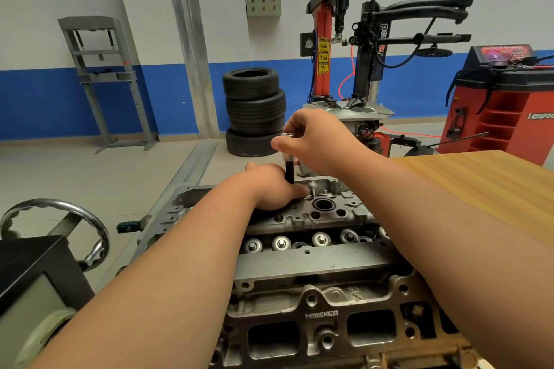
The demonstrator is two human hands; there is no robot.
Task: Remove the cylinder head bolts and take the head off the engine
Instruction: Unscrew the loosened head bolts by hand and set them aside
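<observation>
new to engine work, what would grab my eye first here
Centre frame, the right hand pinches the silver top of an upright long bolt, while the left hand grips its black shank on the cylinder head. Behind, a stack of tyres sits on the floor beside a red tyre changer.

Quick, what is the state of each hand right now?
Left hand: curled round the lower shank of the bolt, resting on the head.
Right hand: pinches the bolt's top.
</observation>
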